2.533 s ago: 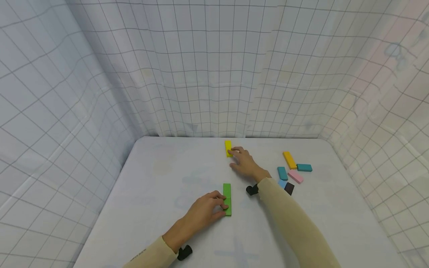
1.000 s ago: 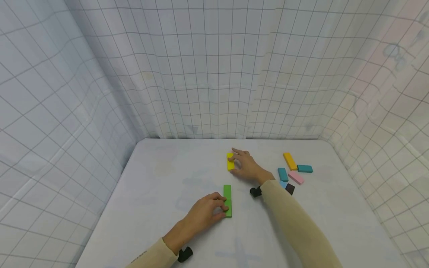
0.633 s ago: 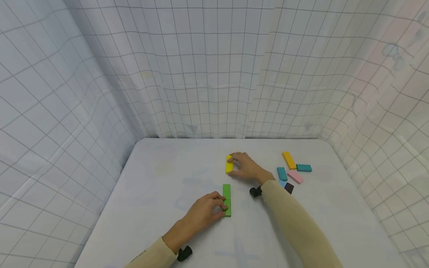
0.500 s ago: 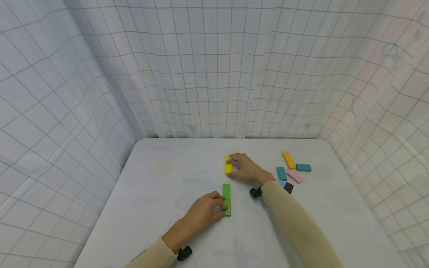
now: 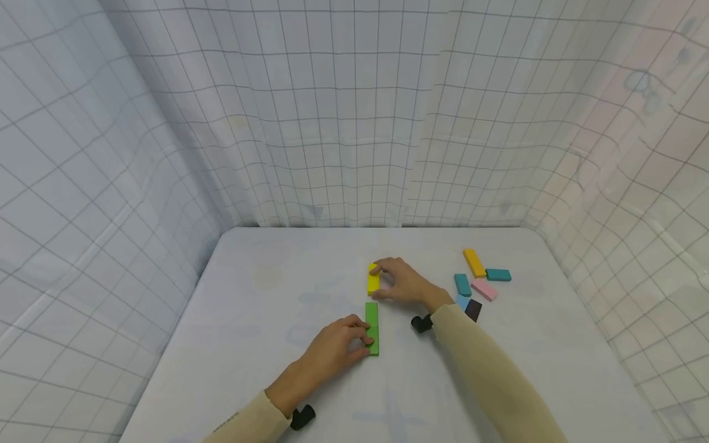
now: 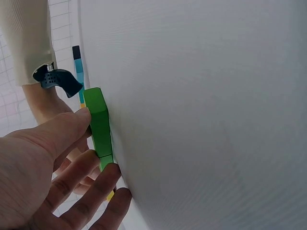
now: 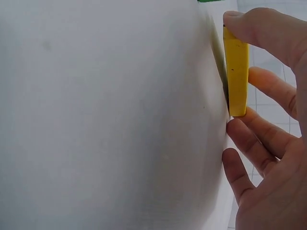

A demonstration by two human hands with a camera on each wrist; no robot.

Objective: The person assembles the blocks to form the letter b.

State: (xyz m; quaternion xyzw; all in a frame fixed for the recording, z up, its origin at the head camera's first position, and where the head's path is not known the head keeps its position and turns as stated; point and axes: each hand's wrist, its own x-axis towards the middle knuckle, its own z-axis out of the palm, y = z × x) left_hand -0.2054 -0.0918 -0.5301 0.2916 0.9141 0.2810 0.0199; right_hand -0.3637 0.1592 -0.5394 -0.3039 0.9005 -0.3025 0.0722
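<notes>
Two flat green blocks lie end to end on the white tabletop: the near green block and the far green block. My left hand holds the near one from the left, thumb at its near end and fingers around the joint between the two. Just beyond them, roughly in line, is a yellow block. My right hand pinches it lengthwise, thumb at the near end and index finger at the far end. A narrow gap separates yellow from green. In the right wrist view the yellow block shows its long side.
To the right lie an orange block, two teal blocks, a pink block, a black block and a light blue block, partly hidden by the right sleeve. Checked white curtains surround the table.
The yellow block has come from near the table's back edge toward the green blocks. My right hand's fingertips went from touching it to pinching both ends. My left hand and the green blocks stayed put.
</notes>
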